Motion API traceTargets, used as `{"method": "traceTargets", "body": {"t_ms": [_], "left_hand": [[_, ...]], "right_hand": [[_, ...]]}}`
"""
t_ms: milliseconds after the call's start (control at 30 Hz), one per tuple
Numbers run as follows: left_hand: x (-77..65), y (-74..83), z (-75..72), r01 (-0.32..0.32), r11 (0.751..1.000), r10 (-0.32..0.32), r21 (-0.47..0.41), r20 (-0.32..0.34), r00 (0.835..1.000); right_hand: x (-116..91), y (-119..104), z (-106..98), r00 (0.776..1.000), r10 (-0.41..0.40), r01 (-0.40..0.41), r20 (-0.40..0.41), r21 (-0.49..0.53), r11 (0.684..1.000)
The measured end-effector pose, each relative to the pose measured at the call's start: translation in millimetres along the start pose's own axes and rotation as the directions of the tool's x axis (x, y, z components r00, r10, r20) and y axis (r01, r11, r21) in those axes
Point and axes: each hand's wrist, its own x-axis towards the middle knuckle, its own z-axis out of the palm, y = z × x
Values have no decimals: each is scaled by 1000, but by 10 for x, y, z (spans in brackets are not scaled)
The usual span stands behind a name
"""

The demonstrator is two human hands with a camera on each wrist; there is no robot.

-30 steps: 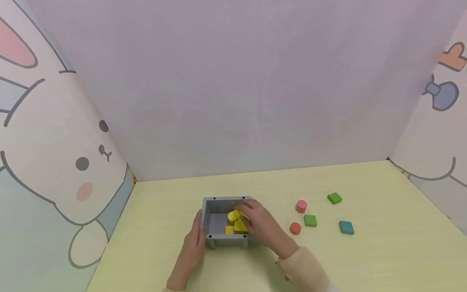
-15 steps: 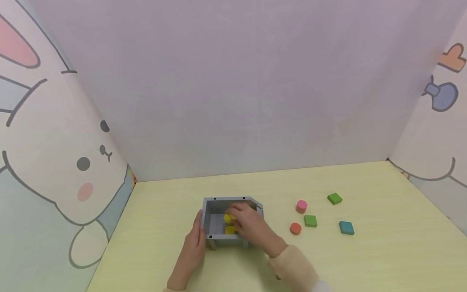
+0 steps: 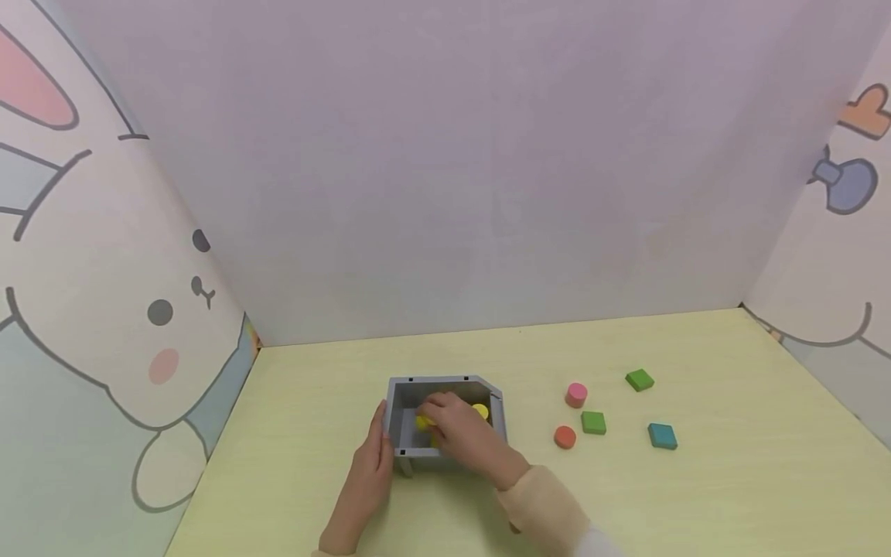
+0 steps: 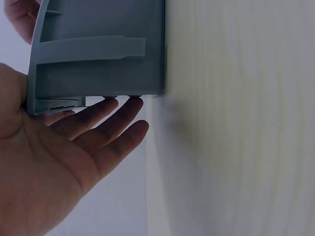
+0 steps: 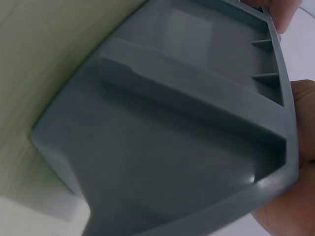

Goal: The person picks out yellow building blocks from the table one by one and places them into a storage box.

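A small grey plastic bin (image 3: 445, 463) sits on the table with yellow blocks inside. My left hand (image 3: 369, 468) lies along its left wall; in the left wrist view the straight fingers (image 4: 118, 123) press against that side. My right hand (image 3: 466, 433) reaches down into the bin and pinches a yellow block (image 3: 421, 422) near the left part of the floor. Behind the knuckles a yellow round block (image 3: 480, 410) shows at the right inside. Other blocks are covered by the hand. The right wrist view shows mostly the bin's outer wall (image 5: 162, 132).
To the right of the bin lie a pink cylinder (image 3: 576, 395), a red disc (image 3: 565, 437), a green square block (image 3: 594, 422), another green block (image 3: 640, 380) and a blue square block (image 3: 663, 435). Walls with cartoon drawings enclose the pale yellow table (image 3: 313, 371).
My right hand has moved left inside the bin with yellow under its fingertips, uncovering the bin's right end and a round yellow block there. The left hand stays in place.
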Motion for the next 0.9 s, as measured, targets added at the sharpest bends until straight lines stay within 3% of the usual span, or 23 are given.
{"method": "traceTargets", "body": {"t_ms": [300, 900], "left_hand": [[-9, -20, 10, -7, 1000, 7, -9, -4, 1000], [-5, 6, 7, 14, 1000, -14, -7, -1, 1000]], "right_hand": [[49, 2, 25, 999, 18, -18, 30, -2, 1000], [152, 27, 55, 966, 113, -117, 234, 3, 993]]}}
